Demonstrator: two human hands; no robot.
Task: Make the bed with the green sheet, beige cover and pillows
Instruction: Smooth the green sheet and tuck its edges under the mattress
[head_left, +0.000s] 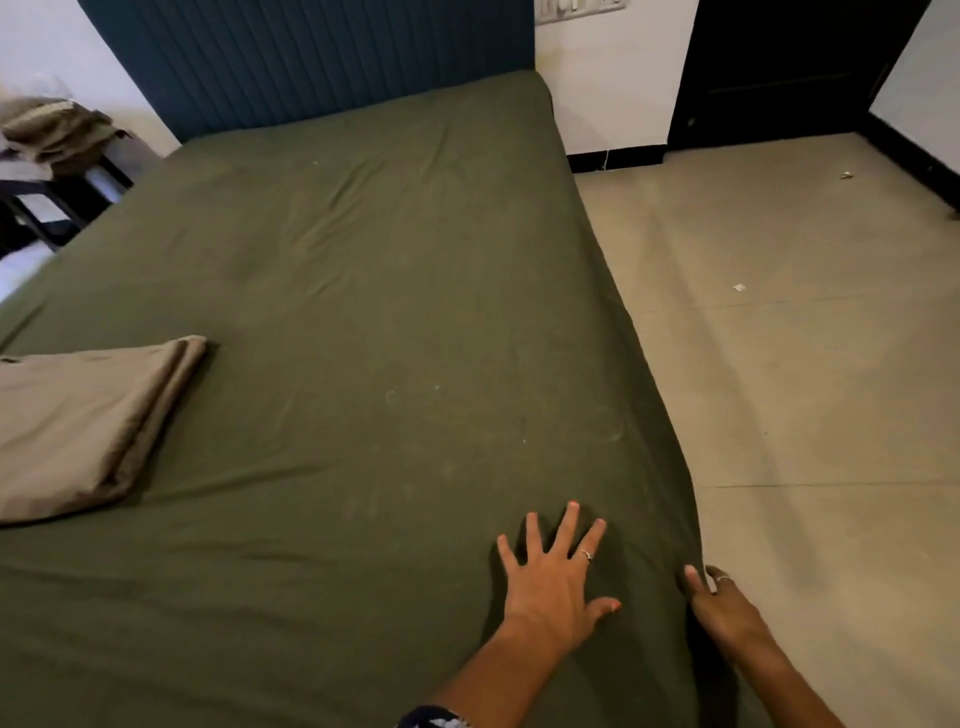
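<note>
Green sheet (363, 291) spread across bed, filling frame centre. Left hand (553, 577) flat on sheet, fingers splayed, lower centre. Right hand (719, 603) pinches sheet edge at bed's right side. Folded beige cover (88, 421) lies on sheet, left edge.

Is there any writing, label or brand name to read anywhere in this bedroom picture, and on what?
None can be read.
The green sheet, the folded beige cover and the headboard bear no text.
The wall plate above the bed is cut off and blurred.
</note>
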